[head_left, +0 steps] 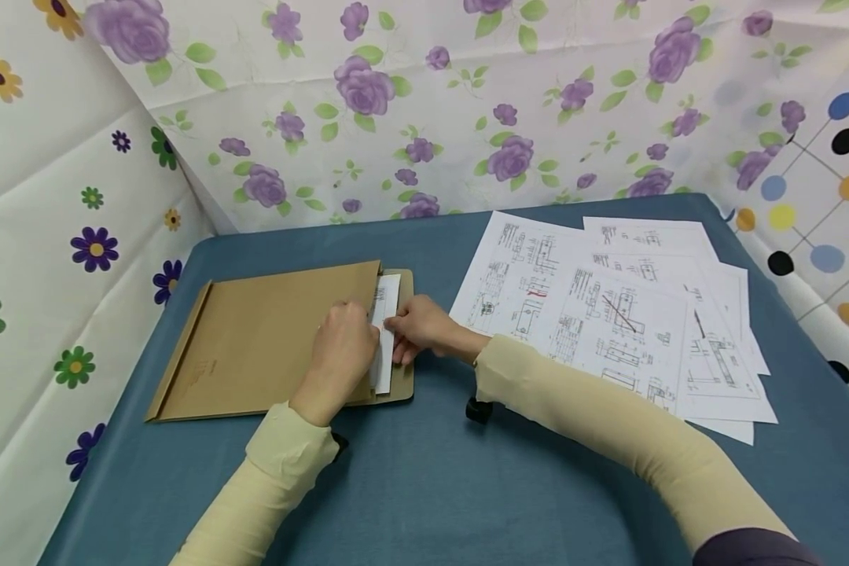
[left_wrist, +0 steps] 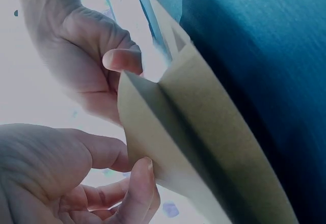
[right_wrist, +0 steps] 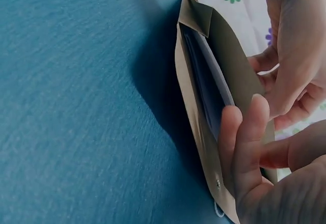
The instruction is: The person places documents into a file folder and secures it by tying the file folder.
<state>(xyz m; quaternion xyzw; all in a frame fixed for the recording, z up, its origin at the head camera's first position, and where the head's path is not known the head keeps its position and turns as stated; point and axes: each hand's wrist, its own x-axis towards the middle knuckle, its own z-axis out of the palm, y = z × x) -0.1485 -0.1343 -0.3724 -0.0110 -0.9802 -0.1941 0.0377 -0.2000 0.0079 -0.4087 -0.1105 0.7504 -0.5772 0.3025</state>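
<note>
The largest part of the frame is taken by the flowered cloths [head_left: 439,126], which are hung along the top and the left side, seemingly as a plain screen around the work. Below them, the counter [head_left: 424,487] is covered in blue and gives a flat support for everything. At the right of the frame, several printed drawings [head_left: 630,314] are spread in an overlapping pile, apart from the envelope, perhaps so that space is left near its mouth. The brown envelope [head_left: 269,346] is laid flat at centre-left, with its mouth and rounded flap [head_left: 406,381] turned to the right, toward the middle of the frame, where both hands can be brought to it easily. By the left hand [head_left: 343,346], the edge of the upper side is pinched between thumb and fingers; it is lifted, as the left wrist view shows, probably so that the mouth does not close. The right hand [head_left: 420,326] is placed at the mouth, with two fingers nearly straight in the right wrist view and set against the white papers [head_left: 384,369]; whether these are really pinched cannot be told. The papers are seated mostly within the envelope, and only a narrow strip is shown. Smallest of all, a thin white string [right_wrist: 219,210] is seen near the flap, at the bottom of the right wrist view.
</note>
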